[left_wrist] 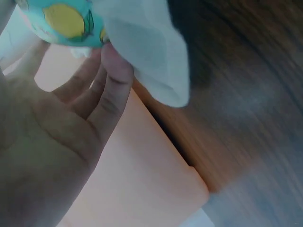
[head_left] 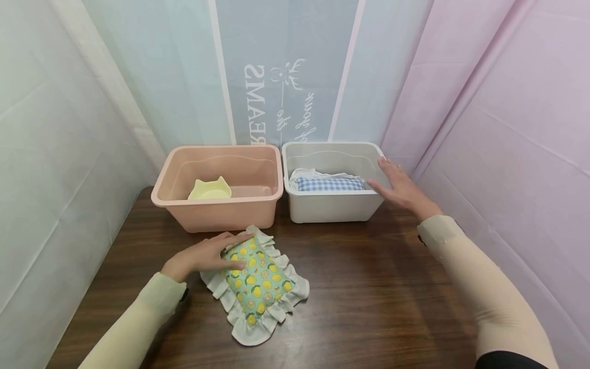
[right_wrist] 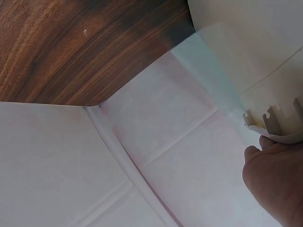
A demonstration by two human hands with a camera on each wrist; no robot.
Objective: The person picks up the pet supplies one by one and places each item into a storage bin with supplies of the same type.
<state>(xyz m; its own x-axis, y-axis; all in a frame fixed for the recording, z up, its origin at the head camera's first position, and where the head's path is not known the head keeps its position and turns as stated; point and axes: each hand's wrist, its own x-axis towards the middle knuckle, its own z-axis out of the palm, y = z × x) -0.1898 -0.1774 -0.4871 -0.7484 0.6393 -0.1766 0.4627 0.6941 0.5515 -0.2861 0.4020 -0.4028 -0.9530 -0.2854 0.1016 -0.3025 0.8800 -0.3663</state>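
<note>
A small ruffled pillow (head_left: 258, 279) with a lemon print lies at an angle on the dark wood table, in front of the pink bin (head_left: 221, 218). My left hand (head_left: 207, 256) grips its left corner, thumb over the printed face. In the left wrist view, the fingers (left_wrist: 111, 94) bend against the pillow's white ruffle (left_wrist: 151, 52). On the right, my right hand (head_left: 403, 189) rests at the right rim of the white bin (head_left: 332, 207), fingers extended and thumb apart. The right wrist view shows this hand (right_wrist: 274, 179) against the bin's rim (right_wrist: 279, 137) from below.
Inside the pink bin sits a yellow cat-eared dish (head_left: 210, 189). The white bin holds a blue checked cloth item (head_left: 329, 184) with white trim. Both bins stand side by side at the back, before a hanging curtain (head_left: 286, 61). Pale fabric walls (head_left: 521, 133) flank the table (head_left: 369, 287).
</note>
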